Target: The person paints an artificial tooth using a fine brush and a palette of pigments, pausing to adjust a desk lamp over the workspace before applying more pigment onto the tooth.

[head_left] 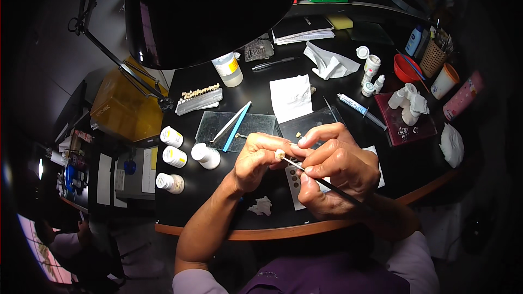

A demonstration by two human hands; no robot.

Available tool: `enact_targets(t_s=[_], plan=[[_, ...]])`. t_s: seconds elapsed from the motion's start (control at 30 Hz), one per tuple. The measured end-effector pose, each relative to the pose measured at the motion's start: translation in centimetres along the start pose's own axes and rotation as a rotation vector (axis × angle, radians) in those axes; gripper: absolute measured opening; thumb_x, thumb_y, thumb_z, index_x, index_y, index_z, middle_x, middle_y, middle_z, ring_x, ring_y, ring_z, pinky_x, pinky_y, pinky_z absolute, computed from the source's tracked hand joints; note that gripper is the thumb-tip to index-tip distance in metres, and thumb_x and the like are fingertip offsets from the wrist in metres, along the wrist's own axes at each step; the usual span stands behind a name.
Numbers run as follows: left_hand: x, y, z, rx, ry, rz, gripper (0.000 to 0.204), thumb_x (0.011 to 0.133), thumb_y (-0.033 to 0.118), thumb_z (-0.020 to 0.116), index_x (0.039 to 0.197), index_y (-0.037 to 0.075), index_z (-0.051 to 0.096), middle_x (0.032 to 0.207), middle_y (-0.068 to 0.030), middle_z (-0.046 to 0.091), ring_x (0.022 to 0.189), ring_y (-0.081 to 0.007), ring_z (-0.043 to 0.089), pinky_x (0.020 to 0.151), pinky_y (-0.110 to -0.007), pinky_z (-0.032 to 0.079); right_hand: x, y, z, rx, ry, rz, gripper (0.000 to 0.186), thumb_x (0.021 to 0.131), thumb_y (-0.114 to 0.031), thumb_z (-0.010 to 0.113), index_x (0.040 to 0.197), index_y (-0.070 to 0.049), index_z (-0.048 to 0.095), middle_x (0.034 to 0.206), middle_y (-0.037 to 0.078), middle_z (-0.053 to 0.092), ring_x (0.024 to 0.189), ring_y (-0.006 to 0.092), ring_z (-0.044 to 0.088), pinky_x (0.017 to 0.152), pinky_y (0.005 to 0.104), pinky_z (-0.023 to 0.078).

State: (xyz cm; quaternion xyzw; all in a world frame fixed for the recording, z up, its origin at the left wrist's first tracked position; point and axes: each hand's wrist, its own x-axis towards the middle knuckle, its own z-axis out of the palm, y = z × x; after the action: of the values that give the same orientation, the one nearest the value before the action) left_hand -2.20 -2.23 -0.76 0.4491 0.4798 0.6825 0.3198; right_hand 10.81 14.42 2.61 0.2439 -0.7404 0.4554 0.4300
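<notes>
My left hand (256, 158) is closed in a pinch on a small cream-coloured dental crown (280, 154), held up above the near part of the table. My right hand (344, 166) grips a thin brush (343, 193) with a dark handle and pale ferrule, much like a pen. The brush's tip end meets or nearly meets the crown; the bristles are too small to make out. Beneath the hands lies a white card with dark round spots (295, 186), partly covered. Beyond them is a glass slab (210, 125) bearing a blue-handled tool (236, 128) and a pale slim tool (229, 123).
White jars (206, 156) stand at left near a tooth shade guide (199, 102). A folded tissue (289, 98) and paste syringe (359, 110) lie beyond my hands. At right are a red bowl (406, 69) and a maroon box (397, 125). A black lamp (207, 11) overhangs the table.
</notes>
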Motion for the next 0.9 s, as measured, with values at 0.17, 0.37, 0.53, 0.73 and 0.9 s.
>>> enact_targets(t_s=[0.17,0.37,0.53,0.73,0.9], plan=[[-0.06,-0.02,-0.12,0.030,-0.004,0.005,0.051,0.085,0.025,0.051,0.111,-0.012,0.076,0.084,-0.0124,0.071,0.063,-0.0104,0.044,0.057,-0.027,0.033,-0.06,0.09,-0.17,0.010,-0.020,0.003,0.028,0.070,0.009,0.071,0.091,-0.007,0.062,0.079,0.006,0.071,0.094,0.0276,0.069,0.091,0.0401,0.056],[-0.04,-0.10,0.05,0.004,0.011,0.000,0.052,0.085,0.024,0.051,0.112,-0.012,0.076,0.084,-0.0123,0.071,0.063,-0.0101,0.044,0.058,-0.026,0.034,-0.02,0.18,-0.04,0.008,0.005,-0.012,0.027,0.071,0.009,0.071,0.090,-0.007,0.062,0.079,0.006,0.071,0.094,0.0275,0.069,0.089,0.0400,0.057],[-0.12,0.02,-0.03,0.005,0.005,-0.010,0.051,0.085,0.024,0.053,0.112,-0.012,0.076,0.085,-0.0126,0.071,0.063,-0.0099,0.044,0.058,-0.026,0.033,0.08,-0.04,0.05,0.002,0.010,-0.013,0.027,0.071,0.009,0.070,0.091,-0.007,0.061,0.080,0.006,0.071,0.094,0.0281,0.069,0.087,0.0405,0.057],[0.09,-0.03,0.13,-0.010,-0.002,0.006,0.050,0.086,0.024,0.054,0.112,-0.012,0.076,0.085,-0.0129,0.071,0.063,-0.0100,0.044,0.057,-0.026,0.033,0.08,0.09,-0.13,-0.001,0.005,-0.028,0.028,0.072,0.008,0.070,0.092,-0.007,0.061,0.080,0.007,0.071,0.094,0.0291,0.070,0.087,0.0407,0.057],[-0.04,-0.13,-0.06,-0.005,-0.009,0.008,0.050,0.088,0.025,0.054,0.112,-0.012,0.076,0.084,-0.0125,0.071,0.063,-0.0101,0.043,0.057,-0.026,0.033,0.11,-0.04,-0.01,0.005,0.003,-0.023,0.027,0.071,0.008,0.070,0.092,-0.007,0.061,0.080,0.007,0.071,0.094,0.0296,0.070,0.087,0.0407,0.057]])
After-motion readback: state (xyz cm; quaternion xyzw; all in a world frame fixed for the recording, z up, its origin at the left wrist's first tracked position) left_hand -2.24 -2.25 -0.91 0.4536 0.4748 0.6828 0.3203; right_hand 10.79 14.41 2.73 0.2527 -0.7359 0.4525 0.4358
